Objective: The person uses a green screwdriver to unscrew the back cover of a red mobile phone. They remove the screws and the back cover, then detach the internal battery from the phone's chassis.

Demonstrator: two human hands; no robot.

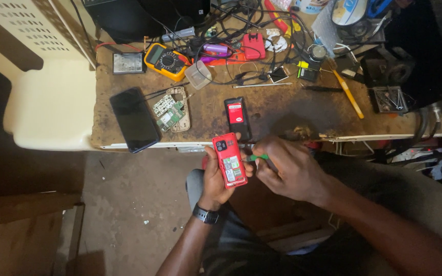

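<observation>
Single head view — looks steeply down, close over lap, workbench (282, 115) edge ahead.

We hold a small red phone (229, 160), back cover off, in our left hand (217, 176), just below the near edge of the workbench (277, 110). Our right hand (285, 167) pinches a green-handled screwdriver (258, 157) with its tip against the phone's right side. Farther left on the bench lie a black smartphone (134, 119) and a yellow multimeter (167, 61).

A yellow multimeter (166, 61), black smartphone (134, 119) and tangled cables (241, 30) lie on the workbench (282, 110).
</observation>
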